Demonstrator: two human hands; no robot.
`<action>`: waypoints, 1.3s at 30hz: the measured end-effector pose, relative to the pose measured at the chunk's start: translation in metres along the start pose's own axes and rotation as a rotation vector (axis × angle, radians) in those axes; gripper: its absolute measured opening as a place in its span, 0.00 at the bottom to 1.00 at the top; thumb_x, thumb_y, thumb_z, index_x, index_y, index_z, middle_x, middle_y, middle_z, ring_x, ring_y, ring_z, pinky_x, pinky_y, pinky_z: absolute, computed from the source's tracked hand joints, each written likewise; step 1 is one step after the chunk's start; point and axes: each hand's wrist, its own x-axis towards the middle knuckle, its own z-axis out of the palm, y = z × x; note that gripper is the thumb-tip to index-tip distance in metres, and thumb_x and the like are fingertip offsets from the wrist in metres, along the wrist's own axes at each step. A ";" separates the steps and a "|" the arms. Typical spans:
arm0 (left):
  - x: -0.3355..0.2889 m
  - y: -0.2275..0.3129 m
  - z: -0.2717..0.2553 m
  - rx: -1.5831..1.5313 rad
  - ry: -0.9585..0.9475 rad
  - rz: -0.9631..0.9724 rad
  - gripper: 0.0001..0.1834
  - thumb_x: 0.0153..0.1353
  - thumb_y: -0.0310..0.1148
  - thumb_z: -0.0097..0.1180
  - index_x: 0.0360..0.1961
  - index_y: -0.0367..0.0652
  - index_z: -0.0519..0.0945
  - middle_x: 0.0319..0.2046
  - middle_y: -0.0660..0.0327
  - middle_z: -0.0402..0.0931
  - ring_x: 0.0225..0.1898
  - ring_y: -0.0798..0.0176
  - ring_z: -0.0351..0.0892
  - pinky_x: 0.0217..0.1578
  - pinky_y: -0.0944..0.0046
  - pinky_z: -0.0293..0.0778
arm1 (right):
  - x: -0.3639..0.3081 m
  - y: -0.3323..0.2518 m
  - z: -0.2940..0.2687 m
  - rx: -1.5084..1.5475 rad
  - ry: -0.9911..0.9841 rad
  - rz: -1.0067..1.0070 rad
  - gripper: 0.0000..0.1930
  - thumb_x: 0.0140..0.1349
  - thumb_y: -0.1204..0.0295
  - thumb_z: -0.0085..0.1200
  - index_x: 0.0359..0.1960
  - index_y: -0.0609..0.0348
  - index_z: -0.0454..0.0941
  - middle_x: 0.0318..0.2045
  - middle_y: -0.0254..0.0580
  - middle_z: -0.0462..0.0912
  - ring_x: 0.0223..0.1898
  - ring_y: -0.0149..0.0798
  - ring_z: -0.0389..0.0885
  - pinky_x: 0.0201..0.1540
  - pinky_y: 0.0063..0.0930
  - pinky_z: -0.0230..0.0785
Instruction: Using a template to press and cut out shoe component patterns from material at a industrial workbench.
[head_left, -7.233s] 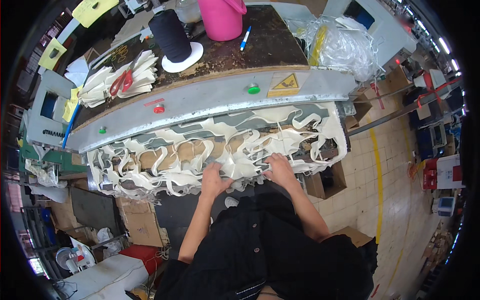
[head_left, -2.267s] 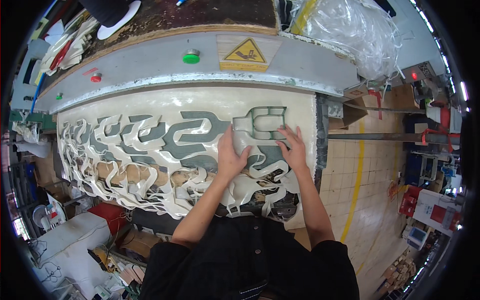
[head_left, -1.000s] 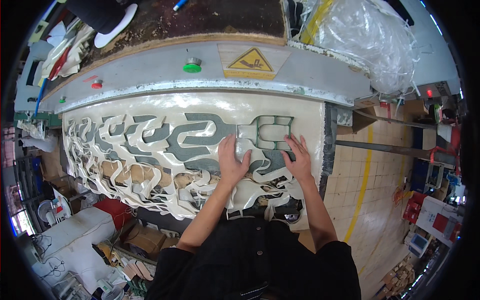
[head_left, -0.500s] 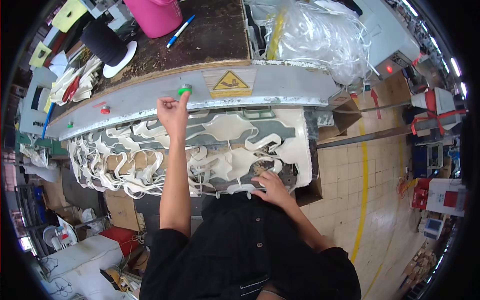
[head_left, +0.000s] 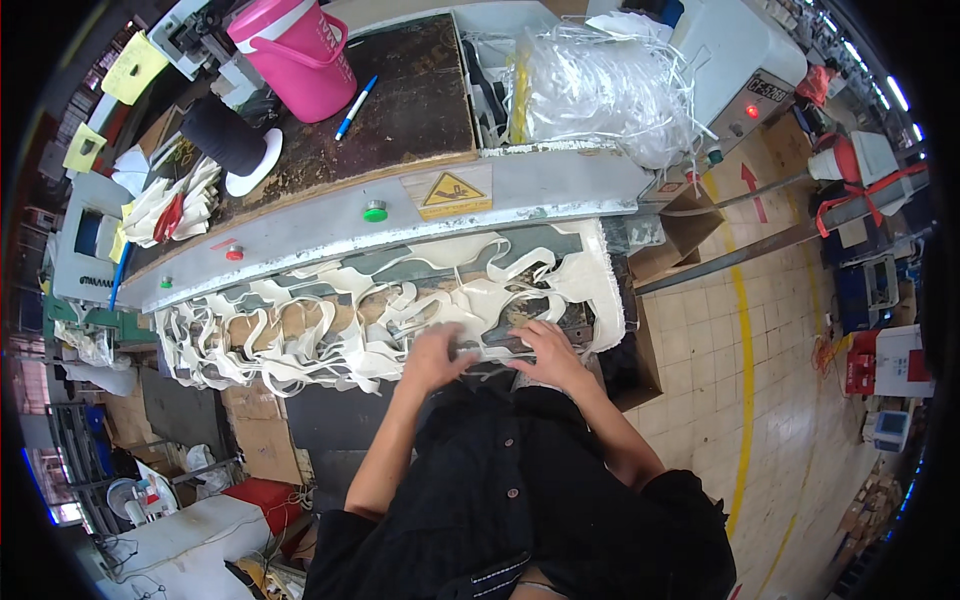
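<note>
A cream-white sheet (head_left: 590,285) riddled with cut-out holes lies under the front of a grey machine beam, its thin leftover strips curling up on the left. My left hand (head_left: 437,357) is over the sheet's near edge, smeared by motion, so whether it grips a strip cannot be made out. Close by on the right, my right hand (head_left: 552,357) rests on the near edge, fingers stretched and thumb apart. Above on the beam (head_left: 320,232) sit a large green button (head_left: 375,211), a red button (head_left: 234,253) and a small green button (head_left: 166,283).
On the brown tabletop stand a pink bucket (head_left: 300,70), a pen (head_left: 357,108) and a black thread spool (head_left: 225,137). A clear plastic bag (head_left: 605,95) of white strips lies at the back right. Metal bars (head_left: 730,255) jut out on the right above the tiled floor.
My left hand has left the large green button and come down to the sheet's near edge beside my right hand. The right hand stays at the edge. The view has shifted slightly.
</note>
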 end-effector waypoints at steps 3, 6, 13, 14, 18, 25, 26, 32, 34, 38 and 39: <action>-0.014 0.012 0.013 0.110 -0.023 -0.051 0.26 0.53 0.42 0.79 0.49 0.40 0.84 0.45 0.47 0.82 0.49 0.40 0.82 0.53 0.45 0.78 | -0.006 0.001 -0.002 -0.048 0.064 0.021 0.27 0.54 0.60 0.77 0.55 0.51 0.84 0.49 0.45 0.81 0.58 0.53 0.77 0.65 0.46 0.68; -0.026 0.006 0.025 0.173 0.043 -0.023 0.27 0.53 0.41 0.79 0.50 0.39 0.84 0.45 0.47 0.80 0.51 0.39 0.80 0.54 0.44 0.77 | -0.011 0.007 0.010 -0.073 0.069 0.060 0.25 0.53 0.61 0.78 0.51 0.52 0.83 0.47 0.44 0.81 0.57 0.53 0.78 0.64 0.46 0.67; -0.020 -0.006 0.036 0.155 0.147 0.045 0.25 0.52 0.40 0.79 0.46 0.36 0.84 0.42 0.46 0.79 0.48 0.38 0.79 0.51 0.45 0.75 | 0.002 0.013 0.015 -0.152 0.005 0.112 0.22 0.56 0.60 0.76 0.48 0.55 0.82 0.49 0.46 0.79 0.56 0.53 0.77 0.63 0.47 0.66; -0.018 -0.005 0.035 0.162 0.152 0.039 0.25 0.51 0.40 0.79 0.45 0.36 0.84 0.41 0.46 0.79 0.47 0.38 0.79 0.51 0.45 0.76 | 0.004 0.015 0.015 -0.161 0.018 0.088 0.22 0.56 0.61 0.76 0.49 0.55 0.82 0.48 0.46 0.79 0.56 0.53 0.77 0.63 0.46 0.66; -0.019 -0.011 0.033 0.160 0.134 0.044 0.25 0.50 0.39 0.80 0.44 0.36 0.84 0.39 0.46 0.80 0.44 0.38 0.81 0.48 0.45 0.76 | 0.002 0.017 0.018 -0.161 -0.009 0.066 0.23 0.56 0.60 0.76 0.49 0.56 0.82 0.47 0.47 0.78 0.55 0.54 0.76 0.62 0.47 0.67; 0.000 -0.009 0.002 0.001 -0.060 -0.108 0.19 0.56 0.43 0.79 0.32 0.38 0.86 0.32 0.49 0.85 0.34 0.49 0.86 0.37 0.53 0.80 | 0.005 0.033 -0.018 0.294 -0.286 0.084 0.21 0.56 0.62 0.77 0.49 0.57 0.86 0.47 0.48 0.85 0.52 0.53 0.84 0.59 0.46 0.75; 0.017 -0.003 -0.002 0.018 0.023 -0.177 0.18 0.58 0.42 0.78 0.30 0.38 0.86 0.30 0.50 0.86 0.31 0.51 0.86 0.34 0.54 0.80 | 0.012 0.041 -0.025 0.358 -0.217 0.085 0.19 0.57 0.64 0.76 0.47 0.59 0.87 0.45 0.48 0.87 0.50 0.51 0.86 0.57 0.43 0.76; 0.174 0.043 0.033 -0.001 0.222 0.286 0.17 0.58 0.30 0.73 0.48 0.41 0.85 0.43 0.49 0.83 0.46 0.42 0.83 0.48 0.48 0.78 | 0.123 0.113 -0.027 0.290 0.496 0.245 0.04 0.69 0.77 0.61 0.41 0.64 0.85 0.37 0.50 0.88 0.40 0.48 0.89 0.44 0.37 0.80; 0.208 0.038 0.060 0.151 0.116 0.263 0.19 0.57 0.32 0.74 0.49 0.41 0.85 0.43 0.50 0.82 0.47 0.42 0.82 0.48 0.48 0.78 | 0.150 0.135 -0.019 0.272 0.477 0.284 0.04 0.69 0.78 0.60 0.42 0.63 0.84 0.37 0.50 0.87 0.39 0.51 0.88 0.43 0.39 0.80; 0.229 0.017 0.077 0.221 -0.140 0.170 0.22 0.55 0.35 0.76 0.50 0.39 0.86 0.43 0.51 0.81 0.51 0.44 0.82 0.51 0.48 0.79 | 0.163 0.153 -0.004 0.071 0.425 0.258 0.06 0.67 0.79 0.60 0.43 0.58 0.85 0.39 0.47 0.84 0.42 0.55 0.84 0.45 0.45 0.78; 0.228 0.016 0.077 0.143 -0.199 0.129 0.22 0.55 0.35 0.76 0.49 0.39 0.86 0.43 0.51 0.81 0.51 0.44 0.82 0.51 0.49 0.79 | 0.160 0.152 -0.003 -0.050 0.410 0.207 0.06 0.66 0.78 0.61 0.43 0.57 0.85 0.40 0.45 0.83 0.43 0.54 0.83 0.47 0.46 0.77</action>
